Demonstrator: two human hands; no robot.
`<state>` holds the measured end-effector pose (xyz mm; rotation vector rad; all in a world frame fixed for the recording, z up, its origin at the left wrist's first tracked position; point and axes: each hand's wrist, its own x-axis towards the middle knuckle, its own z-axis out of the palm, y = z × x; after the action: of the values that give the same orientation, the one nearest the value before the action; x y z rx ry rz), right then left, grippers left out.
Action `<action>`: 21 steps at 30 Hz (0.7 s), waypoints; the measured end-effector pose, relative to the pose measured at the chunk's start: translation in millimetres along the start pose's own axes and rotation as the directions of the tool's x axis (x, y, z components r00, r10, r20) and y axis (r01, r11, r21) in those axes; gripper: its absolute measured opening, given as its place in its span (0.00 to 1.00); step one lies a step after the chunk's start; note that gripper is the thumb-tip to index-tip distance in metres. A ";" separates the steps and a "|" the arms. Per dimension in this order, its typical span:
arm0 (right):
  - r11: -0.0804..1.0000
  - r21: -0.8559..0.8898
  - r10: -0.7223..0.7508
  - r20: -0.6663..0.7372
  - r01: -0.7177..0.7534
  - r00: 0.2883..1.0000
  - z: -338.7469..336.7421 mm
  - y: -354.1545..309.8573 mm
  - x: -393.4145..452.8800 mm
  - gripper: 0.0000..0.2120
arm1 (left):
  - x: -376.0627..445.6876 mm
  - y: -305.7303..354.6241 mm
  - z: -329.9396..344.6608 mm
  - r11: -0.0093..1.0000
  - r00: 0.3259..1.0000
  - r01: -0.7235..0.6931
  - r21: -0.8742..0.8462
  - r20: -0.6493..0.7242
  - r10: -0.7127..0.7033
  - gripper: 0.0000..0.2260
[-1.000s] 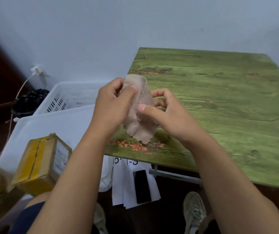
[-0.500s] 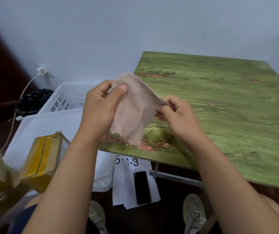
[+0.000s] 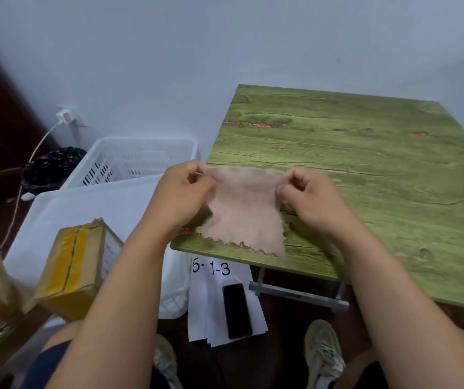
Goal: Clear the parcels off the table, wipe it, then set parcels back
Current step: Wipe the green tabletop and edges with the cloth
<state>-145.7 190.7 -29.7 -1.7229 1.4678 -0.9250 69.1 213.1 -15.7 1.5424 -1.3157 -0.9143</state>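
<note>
Pinkish-beige thin cloth stretched flat between my hands, over the near left corner of the green wood-print tabletop.
My left hand and right hand each pinch a top corner; it hangs toward me, its width along the near edge.

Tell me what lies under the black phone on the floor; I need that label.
The black phone lies on a stack of white sheets beside the table's leg. "5- 1-3" shows above the phone; anything printed beneath it is covered.
</note>
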 end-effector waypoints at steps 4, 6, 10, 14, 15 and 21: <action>0.973 -0.220 -0.093 -0.073 0.074 0.993 6.2 3.5 3.0 0.09 | 8.0 -7.1 10.6 0.998 0.995 0.023 0.050 -0.100 -0.018 0.11; 0.985 -0.170 -0.060 -0.098 0.043 0.993 8.3 3.9 5.8 0.11 | 10.7 -8.0 13.6 0.999 0.995 0.042 -0.004 -0.091 -0.042 0.12; 0.993 -0.097 -0.085 -0.169 0.069 0.982 10.3 4.7 7.0 0.09 | 11.9 -5.4 19.1 0.974 0.992 0.058 -0.218 -0.099 -0.081 0.10; 0.995 -0.057 -0.094 -0.187 0.084 0.978 5.7 4.2 2.8 0.08 | 14.0 -7.9 14.3 0.985 0.994 0.023 -0.170 -0.104 -0.041 0.09; 0.994 -0.049 -0.100 -0.182 0.093 0.978 5.1 4.7 1.7 0.08 | 13.6 -9.1 13.2 0.986 0.996 0.023 -0.165 -0.084 -0.037 0.10; 0.970 -0.172 -0.191 -0.085 0.174 0.978 4.2 6.1 -6.8 0.05 | 9.0 -14.5 7.5 1.000 0.995 0.014 -0.016 -0.103 -0.016 0.13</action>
<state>-145.9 196.9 -37.6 -1.9841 1.5041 -1.0255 68.4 203.7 -31.8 1.5690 -1.2229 -0.8407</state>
